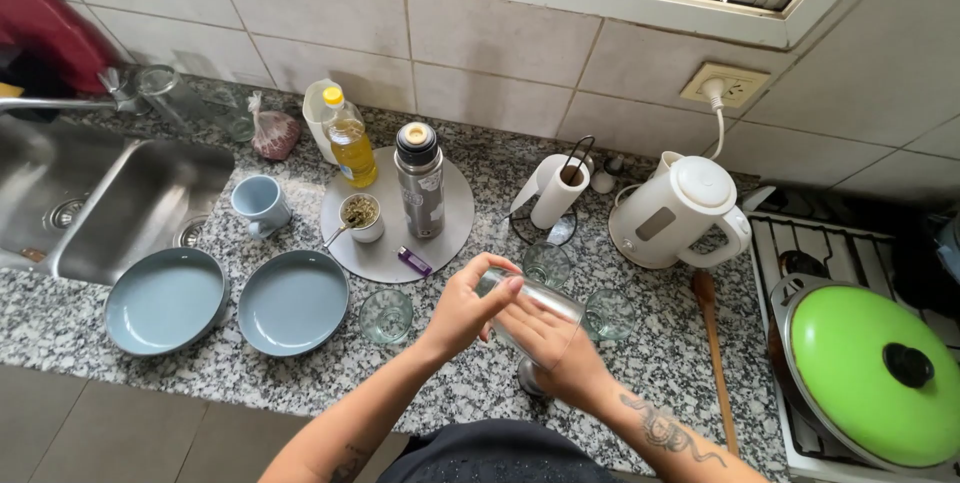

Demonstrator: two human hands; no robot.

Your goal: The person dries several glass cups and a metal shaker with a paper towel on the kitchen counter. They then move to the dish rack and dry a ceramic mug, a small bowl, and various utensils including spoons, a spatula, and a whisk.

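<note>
Both my hands hold a clear drinking glass tilted on its side above the granite counter. My left hand wraps the glass near its left end, fingers curled over the top. My right hand cups it from below and behind. Three more clear glasses stand nearby: one glass left of my hands, one glass just behind them, one glass to the right.
Two blue-grey bowls and a blue mug sit by the steel sink. A round tray holds a steel thermos, cup and lighter. A white kettle, wooden spoon and green-lidded pan lie right.
</note>
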